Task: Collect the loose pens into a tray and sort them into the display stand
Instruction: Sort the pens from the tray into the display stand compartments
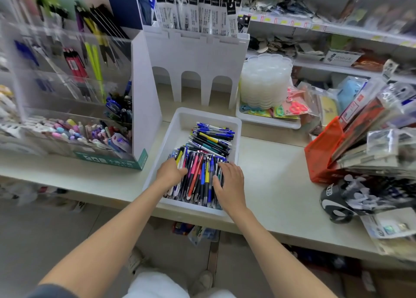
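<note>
Both hands are in the white tray (171,137), on the near pile of pens (199,178). Left hand (170,173): fingers curled down into the pile's left edge, can't tell if it holds any. Right hand (230,182): fingers loosely straight, resting on the pile's right edge. The pile sits between the hands. A second pile (212,137) lies crosswise just beyond the fingertips. The display stand (142,99) is beyond and left of the left hand.

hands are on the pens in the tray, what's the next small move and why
Probably squeeze the near pens together and lift a bunch: the left hand and right hand flank that pile in the tray, and the stand sits at left.
</note>
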